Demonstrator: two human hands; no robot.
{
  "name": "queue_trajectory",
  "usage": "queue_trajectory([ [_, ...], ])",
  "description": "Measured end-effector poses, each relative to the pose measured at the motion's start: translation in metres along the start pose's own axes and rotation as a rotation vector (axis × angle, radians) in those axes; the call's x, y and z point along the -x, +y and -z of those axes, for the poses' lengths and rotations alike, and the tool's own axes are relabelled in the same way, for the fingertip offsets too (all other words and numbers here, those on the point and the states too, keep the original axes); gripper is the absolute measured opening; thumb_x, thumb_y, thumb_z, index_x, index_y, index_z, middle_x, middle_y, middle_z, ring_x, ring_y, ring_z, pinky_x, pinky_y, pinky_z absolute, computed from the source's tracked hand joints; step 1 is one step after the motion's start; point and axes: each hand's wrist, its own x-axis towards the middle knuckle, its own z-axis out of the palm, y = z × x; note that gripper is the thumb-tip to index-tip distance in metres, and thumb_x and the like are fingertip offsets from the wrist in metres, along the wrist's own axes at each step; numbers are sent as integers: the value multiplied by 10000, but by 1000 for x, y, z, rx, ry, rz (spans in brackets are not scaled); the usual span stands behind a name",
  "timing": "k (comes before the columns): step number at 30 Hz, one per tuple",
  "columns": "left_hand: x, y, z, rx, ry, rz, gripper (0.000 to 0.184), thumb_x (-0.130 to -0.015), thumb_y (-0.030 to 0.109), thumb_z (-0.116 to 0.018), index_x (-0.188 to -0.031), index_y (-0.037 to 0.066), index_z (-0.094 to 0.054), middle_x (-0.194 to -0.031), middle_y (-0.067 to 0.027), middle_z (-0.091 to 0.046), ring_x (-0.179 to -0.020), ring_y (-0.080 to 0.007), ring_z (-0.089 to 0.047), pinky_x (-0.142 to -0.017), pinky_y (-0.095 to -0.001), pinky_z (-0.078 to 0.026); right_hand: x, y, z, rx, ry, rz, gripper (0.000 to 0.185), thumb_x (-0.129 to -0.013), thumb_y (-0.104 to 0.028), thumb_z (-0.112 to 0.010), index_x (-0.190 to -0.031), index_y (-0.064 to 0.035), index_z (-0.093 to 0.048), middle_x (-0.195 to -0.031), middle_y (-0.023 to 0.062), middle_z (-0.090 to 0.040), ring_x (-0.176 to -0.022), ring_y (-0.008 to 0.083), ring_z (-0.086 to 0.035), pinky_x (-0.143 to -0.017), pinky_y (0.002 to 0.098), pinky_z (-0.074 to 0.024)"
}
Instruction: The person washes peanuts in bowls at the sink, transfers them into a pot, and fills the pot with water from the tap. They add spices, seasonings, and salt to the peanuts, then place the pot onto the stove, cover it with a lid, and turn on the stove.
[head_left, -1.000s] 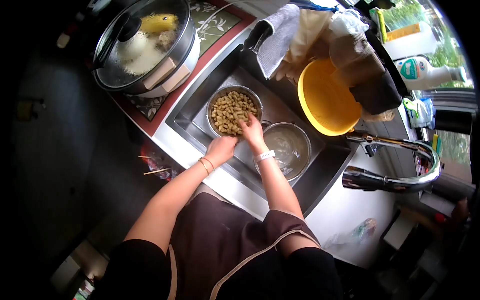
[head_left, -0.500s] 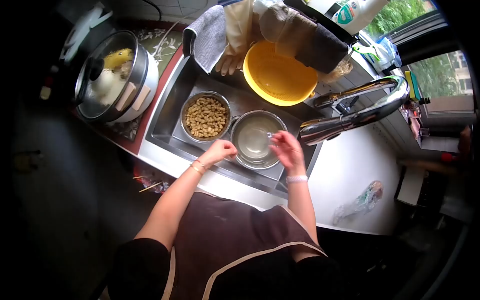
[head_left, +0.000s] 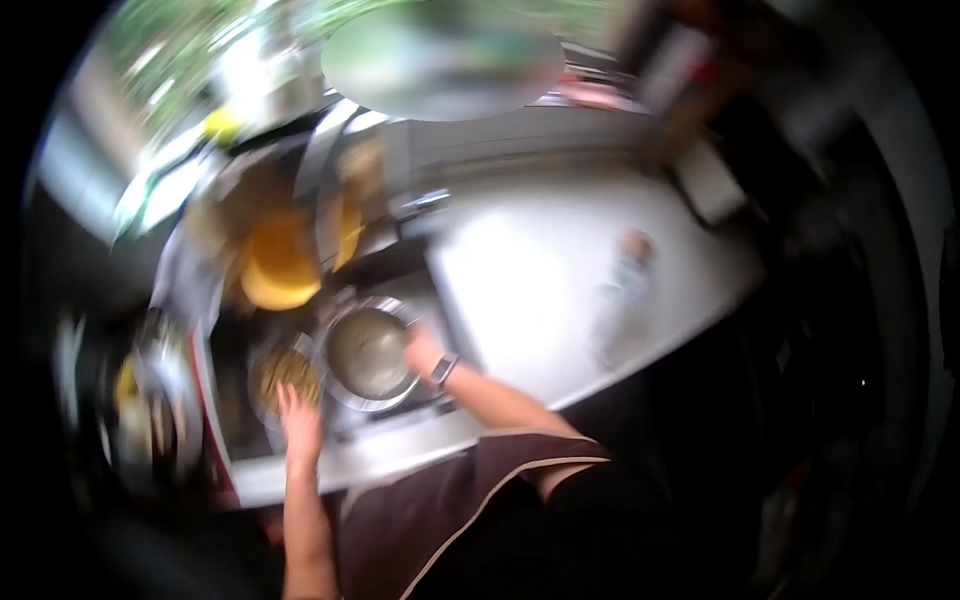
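Note:
My left hand reaches over a metal bowl of tan, peanut-like pieces in the sink. Its fingers are stretched out and apart, with the tips at the pieces; blur hides whether they touch. My right hand, with a band on the wrist, is at the right rim of a second metal bowl. That bowl holds cloudy liquid. Motion smears the right fingers, so I cannot tell whether they grip the rim or hold anything.
A yellow basket sits at the sink's back. The blurred faucet is behind the bowls. On the white counter to the right lies a clear plastic bag. A lidded pot stands at the left.
The view has swung right and blurred. My left hand has moved from between the bowls to over the tan pieces. My right hand has shifted to the liquid bowl's right rim.

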Motion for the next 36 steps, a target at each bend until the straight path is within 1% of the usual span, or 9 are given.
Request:
queue_trajectory([
  [2, -5, 4, 12, 699, 23, -18, 322, -863, 131, -592, -1148, -18, -595, -1203, -138, -577, -1174, -268, -506, -1004, -403, -394, 22, 18, -18, 443, 132, 229, 379, -864, -284, -585, -1109, 4, -578, -1049, 226, -616, -937, 324, -615, -844, 444, -472],
  [4, -6, 2, 13, 1550, -285, 65, 410, -943, 273, -532, -1272, 31, -489, -1162, -122, -579, -966, -216, -601, -772, -348, -530, 68, -4, -17, -418, 126, -163, 466, -912, -408, -544, -1124, 7, -557, -970, 131, -637, -872, 213, -645, -682, 358, -542],
  [8, 17, 47, -5, 2711, -1075, 403, 644, -933, 532, -399, -1385, 76, -339, -1258, -253, -506, -1050, -391, -584, -732, -519, -560, 228, 4, -67, -1572, 98, -10, 458, -989, -383, -382, -1229, -3, -468, -982, 131, -632, -773, 219, -646, -658, 341, -559],
  [9, 30, 59, -14, 2658, -1662, 393, 689, -911, 546, -438, -1419, 112, -271, -1218, -264, -522, -1015, -398, -598, -735, -520, -561, 258, 31, -105, -1827, -58, 204, 484, -997, -395, -344, -1259, -7, -465, -1068, 146, -624, -824, 217, -655, -679, 332, -560],
  [11, 39, 86, -30, 2397, -1846, 553, 600, -918, 519, -444, -1351, 114, -349, -1194, -253, -546, -1021, -387, -596, -784, -508, -535, 341, 45, -207, -2169, 153, 129, 501, -988, -414, -344, -1275, -23, -469, -1201, 157, -574, -993, 195, -620, -783, 275, -538],
  [14, 24, 101, -62, 1843, -1740, 657, 482, -929, 478, -453, -1249, 117, -466, -1156, -235, -583, -1029, -370, -595, -858, -491, -497, 426, 30, -297, -2248, 672, -73, 468, -993, -344, -378, -1276, 21, -451, -1222, 191, -553, -1116, 223, -562, -836, 283, -518],
  [18, 1, 159, -80, 1282, -1388, 24, 438, -926, 425, -495, -1223, 103, -507, -1122, -206, -596, -1058, -319, -564, -932, -449, -448, 498, 83, -391, -1017, 1318, -986, 622, -938, -438, -493, -1345, 15, -365, -1330, 253, -445, -1231, 276, -455, -959, 372, -441],
  [21, 18, 251, -88, 886, -972, -350, 458, -908, 437, -518, -1204, 87, -512, -1102, -172, -577, -1136, -276, -484, -966, -408, -402, 474, 110, -428, -836, 1356, -865, 679, -911, -461, -530, -1381, -20, -315, -1169, 179, -562, -1021, 264, -563, -860, 405, -478],
  [36, 173, 731, -211, -167, -1439, -969, 409, -930, 434, -468, -1141, 91, -538, -1088, -123, -584, -1069, -253, -521, -919, -407, -421, 693, 168, -492, -827, 1886, -1094, 331, -944, -289, -448, -1089, -18, -571, -946, 236, -608, -864, 349, -598, -744, 423, -472],
])
